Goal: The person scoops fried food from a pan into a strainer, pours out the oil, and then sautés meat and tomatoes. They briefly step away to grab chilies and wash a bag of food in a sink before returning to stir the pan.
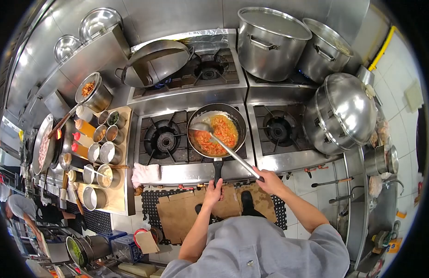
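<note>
A black frying pan [242, 121] sits on the middle front burner, holding chopped orange-red food [223, 132] that looks like tomato in some liquid. Wrapped round the pan's black handle is my left hand [214, 191]. My right hand [270, 181] grips the dark end of a long metal ladle [235, 156]. The ladle's bowl rests in the left part of the pan, touching the food. Its shaft crosses over the pan's front rim.
To the left, a counter bears several metal cups [111, 153], squeeze bottles [80, 149] and a folded cloth [146, 173]. Behind are a wok [154, 62] and large stockpots [270, 44]. A domed steamer [339, 113] stands right. Another person [24, 208] is at far left.
</note>
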The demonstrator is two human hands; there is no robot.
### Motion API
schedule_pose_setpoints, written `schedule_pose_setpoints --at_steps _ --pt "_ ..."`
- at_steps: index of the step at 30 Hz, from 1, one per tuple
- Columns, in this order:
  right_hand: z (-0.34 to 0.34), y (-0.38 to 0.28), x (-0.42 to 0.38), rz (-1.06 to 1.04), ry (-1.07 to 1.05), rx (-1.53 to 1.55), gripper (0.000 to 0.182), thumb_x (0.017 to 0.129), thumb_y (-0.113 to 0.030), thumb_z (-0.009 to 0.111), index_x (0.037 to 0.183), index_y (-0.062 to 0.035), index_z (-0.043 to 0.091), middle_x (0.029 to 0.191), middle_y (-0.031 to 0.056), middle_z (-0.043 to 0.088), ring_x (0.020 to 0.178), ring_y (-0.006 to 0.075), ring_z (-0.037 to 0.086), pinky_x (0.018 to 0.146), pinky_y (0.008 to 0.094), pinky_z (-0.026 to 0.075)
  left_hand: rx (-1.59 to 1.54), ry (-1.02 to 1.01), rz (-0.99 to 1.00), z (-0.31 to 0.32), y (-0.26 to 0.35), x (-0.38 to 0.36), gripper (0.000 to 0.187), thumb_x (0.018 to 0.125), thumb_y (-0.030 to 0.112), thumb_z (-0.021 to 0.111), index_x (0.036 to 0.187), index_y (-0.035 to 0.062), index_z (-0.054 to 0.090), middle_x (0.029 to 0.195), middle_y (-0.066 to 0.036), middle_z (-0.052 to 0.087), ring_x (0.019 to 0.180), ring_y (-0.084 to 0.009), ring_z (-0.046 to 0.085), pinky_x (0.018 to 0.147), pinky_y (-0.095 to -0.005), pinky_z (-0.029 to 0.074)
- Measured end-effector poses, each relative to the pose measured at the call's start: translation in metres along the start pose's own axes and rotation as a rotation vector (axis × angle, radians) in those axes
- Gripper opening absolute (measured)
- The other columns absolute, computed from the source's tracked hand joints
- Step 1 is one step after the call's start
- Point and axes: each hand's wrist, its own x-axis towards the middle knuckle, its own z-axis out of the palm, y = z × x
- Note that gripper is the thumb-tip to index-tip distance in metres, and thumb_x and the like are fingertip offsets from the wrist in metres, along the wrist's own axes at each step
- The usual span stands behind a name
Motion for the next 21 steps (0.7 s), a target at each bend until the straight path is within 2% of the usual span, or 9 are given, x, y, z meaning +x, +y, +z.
schedule_pose_setpoints --at_steps 3,5,6,9,11,13,15,19,21 --pt "-0.013 -0.027 -0.035 0.005 -0.062 0.142 0.062 0.078 -0.005 0.061 0.137 -0.0075 0.042 0.089 0.0219 0.060 0.077 0.0364 0.058 0.074 0.0362 0.047 0.003 0.008 0.009 -0.001 -0.002 0.000 0.037 0.093 0.041 0.055 0.097 0.0079 0.039 0.064 -0.005 0.048 0.040 -0.0128 0.043 0.037 -0.0279 0.034" --pt "-0.023 -0.048 -0.059 0.186 -0.111 0.347 0.062 0.077 -0.006 0.062 0.136 -0.0055 0.043 0.089 0.0217 0.060 0.077 0.0363 0.058 0.074 0.0356 0.047 0.009 0.007 0.016 -0.001 -0.005 0.002 0.036 0.093 0.040 0.055 0.097 0.0076 0.040 0.064 -0.005 0.048 0.040 -0.0127 0.043 0.037 -0.0277 0.034" --pt "-0.019 -0.044 -0.063 0.186 -0.110 0.347 0.062 0.077 -0.006 0.062 0.136 -0.0055 0.043 0.089 0.0217 0.060 0.077 0.0363 0.058 0.074 0.0356 0.047 0.020 0.011 0.029 -0.002 -0.007 0.002 0.036 0.093 0.041 0.055 0.098 0.0076 0.040 0.064 -0.005 0.048 0.040 -0.0126 0.043 0.037 -0.0277 0.035" --pt "-0.009 -0.023 -0.059 0.066 -0.052 0.280 0.060 0.077 -0.005 0.062 0.134 -0.0044 0.044 0.089 0.0216 0.059 0.079 0.0363 0.059 0.073 0.0373 0.047 0.023 -0.002 0.036 -0.002 -0.004 0.002 0.037 0.093 0.041 0.055 0.098 0.0075 0.040 0.064 -0.005 0.049 0.041 -0.0125 0.045 0.037 -0.0274 0.037" --pt "-0.009 -0.012 -0.037 -0.018 0.046 0.040 0.058 0.078 -0.005 0.059 0.134 -0.0045 0.045 0.089 0.0208 0.059 0.078 0.0360 0.059 0.072 0.0381 0.048 0.009 -0.014 0.032 -0.002 -0.003 0.002 0.038 0.093 0.042 0.055 0.099 0.0075 0.040 0.064 -0.005 0.049 0.042 -0.0125 0.046 0.038 -0.0273 0.038" --pt "-0.007 0.007 -0.013 0.007 0.046 -0.024 0.058 0.078 -0.004 0.058 0.134 -0.0044 0.044 0.090 0.0202 0.058 0.079 0.0366 0.058 0.072 0.0404 0.047 0.021 -0.015 0.026 -0.004 -0.005 0.003 0.038 0.092 0.042 0.055 0.099 0.0073 0.041 0.065 -0.005 0.050 0.044 -0.0125 0.048 0.040 -0.0268 0.040" --pt "-0.010 0.017 0.004 0.027 0.135 -0.169 0.059 0.079 -0.005 0.057 0.136 -0.0058 0.043 0.091 0.0197 0.057 0.079 0.0370 0.056 0.071 0.0422 0.046 0.030 -0.002 0.016 -0.002 -0.001 0.001 0.039 0.092 0.042 0.055 0.099 0.0071 0.040 0.065 -0.005 0.051 0.045 -0.0128 0.049 0.040 -0.0268 0.040" --pt "-0.010 0.034 -0.007 0.049 0.162 -0.246 0.060 0.079 -0.004 0.057 0.137 -0.0082 0.042 0.092 0.0194 0.055 0.080 0.0368 0.055 0.071 0.0429 0.046 0.058 0.015 0.015 -0.001 -0.003 0.002 0.040 0.092 0.042 0.056 0.098 0.0066 0.040 0.065 -0.005 0.051 0.045 -0.0132 0.049 0.040 -0.0274 0.041" --pt "-0.004 0.031 -0.042 0.024 0.149 -0.176 0.061 0.078 -0.004 0.059 0.137 -0.0073 0.042 0.090 0.0194 0.056 0.079 0.0363 0.056 0.071 0.0410 0.047 0.047 0.018 0.025 0.000 -0.004 0.002 0.040 0.091 0.042 0.057 0.098 0.0067 0.040 0.065 -0.005 0.051 0.045 -0.0132 0.049 0.040 -0.0276 0.041"
